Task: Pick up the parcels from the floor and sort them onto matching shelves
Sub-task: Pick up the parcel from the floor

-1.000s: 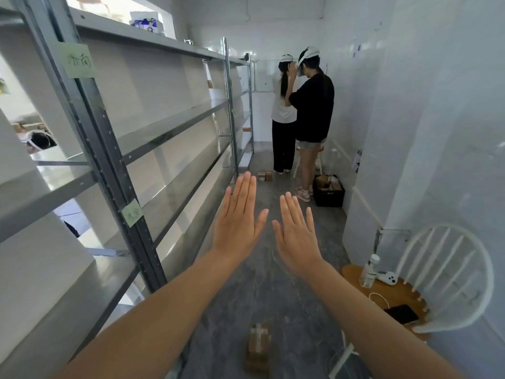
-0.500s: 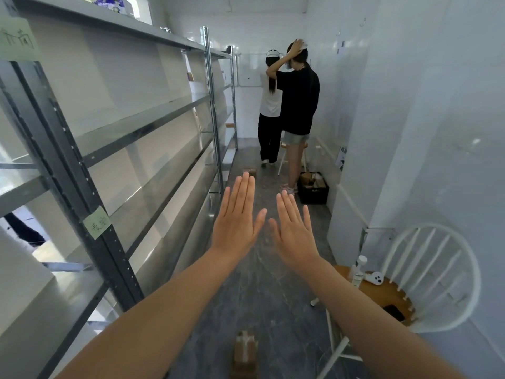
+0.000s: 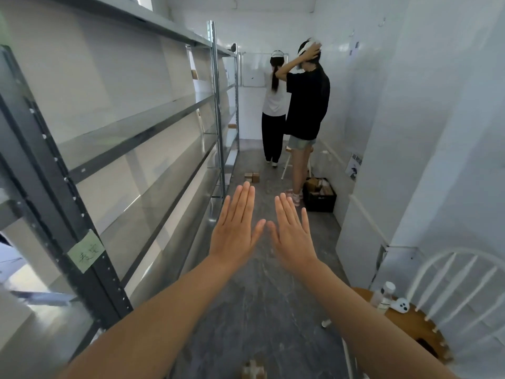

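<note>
My left hand and my right hand are stretched out in front of me, backs up, fingers straight, holding nothing. A small brown parcel with white tape lies on the grey floor at the bottom edge, below my arms. Two more small brown parcels sit on the floor farther down the aisle, just beyond my left fingertips. Grey metal shelves line the left side, with a green paper label on the near upright. A black crate holding parcels stands by the right wall.
Two people stand at the far end of the narrow aisle, beside a stool. A white chair with a wooden seat carrying bottles and a small white device stands at the near right. White walls close the right side.
The view has tilted up and moved forward, so the near parcel slid to the bottom edge. Both hands stay flat and held out. The far person raised a hand to their head.
</note>
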`<act>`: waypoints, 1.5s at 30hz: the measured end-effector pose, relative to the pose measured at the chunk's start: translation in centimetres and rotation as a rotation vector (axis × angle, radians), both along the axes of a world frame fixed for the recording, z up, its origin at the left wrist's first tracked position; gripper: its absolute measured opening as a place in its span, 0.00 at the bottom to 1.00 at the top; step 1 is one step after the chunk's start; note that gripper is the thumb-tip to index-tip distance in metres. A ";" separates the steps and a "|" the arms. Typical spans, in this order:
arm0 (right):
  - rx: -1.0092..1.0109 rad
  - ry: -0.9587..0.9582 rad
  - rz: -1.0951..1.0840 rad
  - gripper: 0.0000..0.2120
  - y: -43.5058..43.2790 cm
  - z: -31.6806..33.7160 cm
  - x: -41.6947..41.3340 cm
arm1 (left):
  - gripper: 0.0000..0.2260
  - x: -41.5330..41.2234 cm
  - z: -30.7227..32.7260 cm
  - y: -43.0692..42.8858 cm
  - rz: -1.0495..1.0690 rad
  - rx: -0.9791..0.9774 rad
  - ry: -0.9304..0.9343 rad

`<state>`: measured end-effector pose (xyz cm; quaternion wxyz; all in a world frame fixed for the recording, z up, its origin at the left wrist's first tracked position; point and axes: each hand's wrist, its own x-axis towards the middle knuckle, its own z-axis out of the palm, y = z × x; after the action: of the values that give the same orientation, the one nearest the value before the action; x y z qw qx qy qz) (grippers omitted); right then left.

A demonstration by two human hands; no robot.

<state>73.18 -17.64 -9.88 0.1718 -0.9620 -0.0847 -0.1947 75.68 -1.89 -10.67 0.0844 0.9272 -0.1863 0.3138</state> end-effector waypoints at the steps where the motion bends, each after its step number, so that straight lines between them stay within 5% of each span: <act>1: 0.005 -0.003 0.001 0.28 0.6 0.1 1.0 | 0.33 1.0 0.0 0.5 -0.001 0.004 -0.001; 25: -0.028 0.213 -0.036 0.28 3.0 -8.9 11.1 | 0.33 12.7 -7.9 1.8 -0.057 -0.034 0.151; 45: 0.000 0.692 -0.026 0.27 -1.8 -31.5 11.1 | 0.32 9.8 -29.6 -2.0 0.182 -0.303 0.681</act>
<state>84.32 -19.48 -41.41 0.1880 -0.9720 -0.0093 0.1409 85.48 -3.89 -40.30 0.2494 0.9681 -0.0159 0.0179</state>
